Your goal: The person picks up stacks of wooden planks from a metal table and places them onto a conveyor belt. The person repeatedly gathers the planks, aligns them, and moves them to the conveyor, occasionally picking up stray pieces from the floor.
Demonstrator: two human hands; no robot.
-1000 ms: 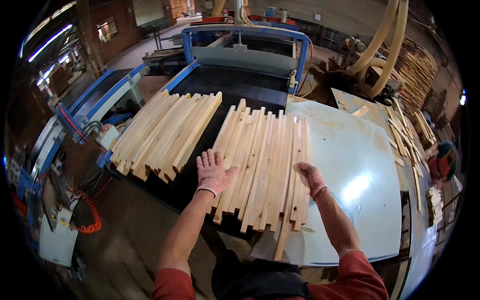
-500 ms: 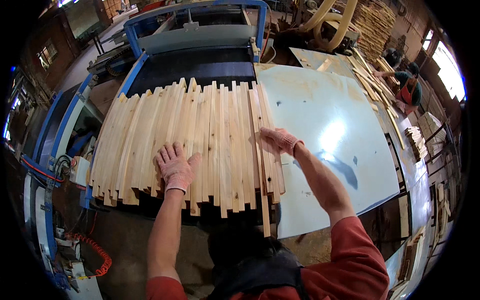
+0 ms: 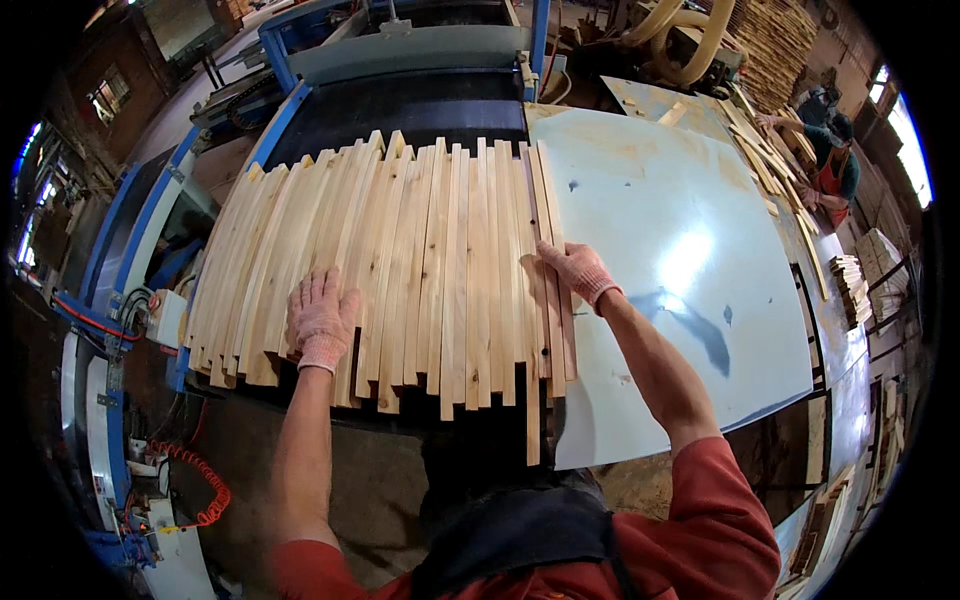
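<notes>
Head view, from the left: a coiled red hose (image 3: 222,492) hangs low beside the machine, and a blue rail (image 3: 282,125) runs along the left edge of its dark bed (image 3: 400,115). Wooden strips (image 3: 420,260) lie side by side across the bed from its left edge to its right, their ends uneven. The gloved left hand (image 3: 324,308) rests palm down on them, left of the middle and close to the bed's near edge, fingers stretched out and thumb apart. Farther right, one long strip (image 3: 533,420) sticks out past that near edge. The gloved right hand (image 3: 578,270) lies against the outermost strips with its fingers bent over them; its fingertips are partly hidden, so I cannot tell whether it is clamped on any. Beside it spreads a shiny pale sheet (image 3: 680,200). Beyond the sheet's far right corner lie loose strips (image 3: 765,155), with a stack of boards (image 3: 775,50) behind and a co-worker (image 3: 835,170) reaching toward them.
</notes>
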